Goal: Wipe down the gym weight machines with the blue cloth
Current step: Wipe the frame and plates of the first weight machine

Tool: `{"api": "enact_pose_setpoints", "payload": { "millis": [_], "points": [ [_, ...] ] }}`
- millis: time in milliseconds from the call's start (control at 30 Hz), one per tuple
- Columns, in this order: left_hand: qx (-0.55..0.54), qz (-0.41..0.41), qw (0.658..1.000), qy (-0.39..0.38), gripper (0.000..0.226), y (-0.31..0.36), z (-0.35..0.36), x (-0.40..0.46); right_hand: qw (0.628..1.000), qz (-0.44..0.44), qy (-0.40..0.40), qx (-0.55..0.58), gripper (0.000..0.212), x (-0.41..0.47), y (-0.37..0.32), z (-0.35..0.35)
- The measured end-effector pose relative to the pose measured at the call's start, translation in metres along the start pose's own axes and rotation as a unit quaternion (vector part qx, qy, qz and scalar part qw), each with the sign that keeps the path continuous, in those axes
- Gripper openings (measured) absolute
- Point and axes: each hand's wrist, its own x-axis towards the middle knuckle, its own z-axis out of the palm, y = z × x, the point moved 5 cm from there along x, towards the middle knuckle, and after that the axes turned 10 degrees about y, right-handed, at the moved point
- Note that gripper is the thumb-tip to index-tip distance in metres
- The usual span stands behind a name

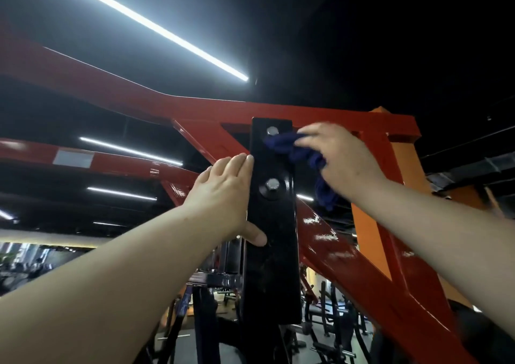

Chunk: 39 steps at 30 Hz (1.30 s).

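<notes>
inside a commercial gym, seen from below the top of a weight machine.

the red steel frame (pixel 348 255) of the machine crossed the view, its beams meeting at a black plate (pixel 271 266) fixed with two large bolts (pixel 271 189). behind it stood an orange upright (pixel 365 230). long strip lights (pixel 150 25) ran across a dark, open ceiling, with a duct (pixel 473 173) at right. lower down, the floor beyond held rows of black benches and racks (pixel 331 322), and further equipment showed dimly at far left under a lit band of wall. a grey label (pixel 73 159) sat on one red beam.
</notes>
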Motion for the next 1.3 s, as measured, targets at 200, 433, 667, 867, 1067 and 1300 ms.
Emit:
{"api": "enact_pose_setpoints", "payload": {
  "millis": [200,433,667,867,1067,1300],
  "points": [
    [0.050,0.003,0.999,-0.020,0.145,0.005,-0.002,0.005,0.991,0.062,-0.107,0.051,0.056,0.058,-0.005,0.033],
    [0.056,0.000,0.998,-0.033,0.144,0.007,-0.005,0.003,0.978,0.075,-0.166,0.102,0.076,0.051,-0.002,0.032],
    [0.036,-0.003,0.999,-0.034,0.145,0.005,-0.004,0.004,0.982,0.119,-0.130,0.071,0.063,0.054,-0.014,0.038],
    [-0.005,-0.019,0.999,-0.027,0.142,0.000,-0.004,-0.001,0.964,0.214,-0.072,0.138,0.072,0.016,-0.032,0.038],
    [-0.023,-0.027,0.999,-0.028,0.140,-0.002,-0.002,-0.001,0.972,0.142,-0.125,0.141,0.088,-0.022,-0.037,0.025],
    [-0.134,-0.050,0.990,0.014,0.124,-0.014,0.009,-0.015,0.940,0.243,-0.051,0.234,0.073,-0.080,-0.055,0.023]
  ]
}}
